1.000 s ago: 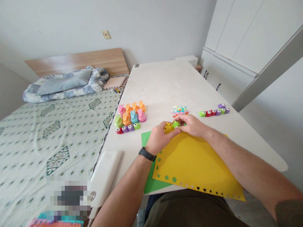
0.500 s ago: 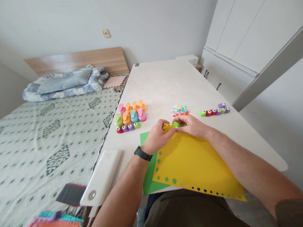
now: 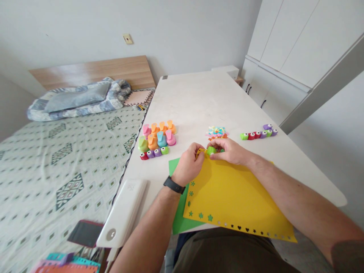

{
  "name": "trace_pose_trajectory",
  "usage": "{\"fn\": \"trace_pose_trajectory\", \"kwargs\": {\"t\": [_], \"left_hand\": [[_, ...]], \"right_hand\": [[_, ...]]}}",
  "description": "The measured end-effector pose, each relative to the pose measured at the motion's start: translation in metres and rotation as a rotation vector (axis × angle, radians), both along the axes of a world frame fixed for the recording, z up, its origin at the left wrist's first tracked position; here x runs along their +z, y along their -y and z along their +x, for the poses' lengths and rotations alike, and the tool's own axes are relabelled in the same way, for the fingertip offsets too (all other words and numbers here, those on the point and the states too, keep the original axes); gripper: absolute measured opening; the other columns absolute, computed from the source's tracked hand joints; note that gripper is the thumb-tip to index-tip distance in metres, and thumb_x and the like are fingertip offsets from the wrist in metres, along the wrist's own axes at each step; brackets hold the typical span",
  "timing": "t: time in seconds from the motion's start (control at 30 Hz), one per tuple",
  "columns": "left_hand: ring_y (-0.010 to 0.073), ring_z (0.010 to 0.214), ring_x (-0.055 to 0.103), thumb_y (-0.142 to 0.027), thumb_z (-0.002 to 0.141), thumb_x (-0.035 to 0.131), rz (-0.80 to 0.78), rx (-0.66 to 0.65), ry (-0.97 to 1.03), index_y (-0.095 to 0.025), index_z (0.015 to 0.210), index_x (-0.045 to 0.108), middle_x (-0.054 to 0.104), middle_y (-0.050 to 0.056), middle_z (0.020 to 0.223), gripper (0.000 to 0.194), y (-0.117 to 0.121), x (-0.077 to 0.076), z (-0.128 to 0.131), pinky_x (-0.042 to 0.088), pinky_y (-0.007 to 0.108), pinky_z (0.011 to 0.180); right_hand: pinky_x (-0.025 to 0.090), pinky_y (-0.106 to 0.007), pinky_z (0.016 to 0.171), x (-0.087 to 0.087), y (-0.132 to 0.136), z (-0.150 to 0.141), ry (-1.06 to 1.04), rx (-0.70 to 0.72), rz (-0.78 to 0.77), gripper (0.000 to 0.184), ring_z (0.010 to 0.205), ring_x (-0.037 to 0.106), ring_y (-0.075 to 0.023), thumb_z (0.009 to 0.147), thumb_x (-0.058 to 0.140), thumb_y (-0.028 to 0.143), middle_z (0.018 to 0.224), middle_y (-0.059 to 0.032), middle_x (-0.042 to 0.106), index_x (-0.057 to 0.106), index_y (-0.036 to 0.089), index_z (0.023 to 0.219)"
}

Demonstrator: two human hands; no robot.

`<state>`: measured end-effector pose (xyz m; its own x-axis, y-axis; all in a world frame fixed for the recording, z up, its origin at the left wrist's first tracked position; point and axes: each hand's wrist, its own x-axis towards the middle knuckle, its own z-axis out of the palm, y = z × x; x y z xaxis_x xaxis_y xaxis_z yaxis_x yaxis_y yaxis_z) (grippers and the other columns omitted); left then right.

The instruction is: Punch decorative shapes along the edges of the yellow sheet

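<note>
A yellow sheet of paper with small shapes cut along its left and near edges lies partly over a green sheet. My left hand, with a dark band on the wrist, pinches the yellow sheet near its far left corner. In my right hand is a small green craft punch, gripped between thumb and fingers at the sheet's far edge. My fingers hide part of the punch. Just beyond it lies a pile of small colourful paper cutouts.
Larger coloured punches stand at the left, with a row of small punches before them. More small punches line up at the right. A long white device lies along the left table edge, beside the bed.
My left thumb has drawn back from the punch and now presses on the yellow sheet's corner. The right hand stays nearly in place with the green punch.
</note>
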<state>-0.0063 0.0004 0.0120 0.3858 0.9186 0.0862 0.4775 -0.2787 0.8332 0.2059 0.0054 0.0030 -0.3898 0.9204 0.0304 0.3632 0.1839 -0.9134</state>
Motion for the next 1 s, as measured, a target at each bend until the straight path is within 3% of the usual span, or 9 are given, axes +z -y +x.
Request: {"fn": "trace_pose_trajectory", "kwargs": {"t": [0.37, 0.53, 0.67, 1.0], "left_hand": [[0.0128, 0.064, 0.052, -0.033, 0.094, 0.052, 0.038, 0.023, 0.028, -0.020, 0.106, 0.064, 0.064, 0.000, 0.077, 0.021, -0.0010, -0.0034, 0.0006, 0.037, 0.024, 0.058], [0.0127, 0.067, 0.057, -0.034, 0.093, 0.056, -0.005, 0.052, 0.082, -0.020, 0.107, 0.061, 0.067, 0.001, 0.084, 0.021, -0.0014, -0.0052, 0.0015, 0.041, 0.024, 0.061], [0.0129, 0.069, 0.060, -0.038, 0.091, 0.059, -0.062, 0.081, 0.140, -0.019, 0.104, 0.058, 0.068, 0.003, 0.088, 0.023, -0.0024, -0.0071, 0.0023, 0.044, 0.024, 0.062], [0.0123, 0.066, 0.056, -0.038, 0.093, 0.056, -0.021, 0.075, 0.123, -0.019, 0.094, 0.058, 0.064, 0.000, 0.078, 0.019, -0.0010, -0.0033, 0.0023, 0.041, 0.025, 0.060]], "right_hand": [[0.046, -0.029, 0.072, 0.0008, -0.0003, -0.0026, -0.011, 0.011, 0.021, 0.034, 0.076, 0.058, -0.0157, 0.078, 0.076, 0.034, 0.088, -0.0020, 0.066, 0.068, 0.018, 0.107], [0.047, -0.030, 0.074, 0.0018, -0.0004, -0.0025, -0.010, -0.007, 0.012, 0.034, 0.079, 0.059, -0.0167, 0.078, 0.076, 0.034, 0.090, -0.0029, 0.067, 0.068, 0.018, 0.107], [0.047, -0.031, 0.074, 0.0025, -0.0007, -0.0021, -0.022, -0.005, -0.008, 0.035, 0.079, 0.058, -0.0170, 0.078, 0.076, 0.033, 0.089, -0.0030, 0.067, 0.068, 0.017, 0.109], [0.046, -0.030, 0.074, 0.0042, -0.0013, -0.0018, -0.027, 0.017, -0.004, 0.034, 0.079, 0.058, -0.0165, 0.079, 0.075, 0.033, 0.090, -0.0028, 0.066, 0.067, 0.017, 0.108]]}}
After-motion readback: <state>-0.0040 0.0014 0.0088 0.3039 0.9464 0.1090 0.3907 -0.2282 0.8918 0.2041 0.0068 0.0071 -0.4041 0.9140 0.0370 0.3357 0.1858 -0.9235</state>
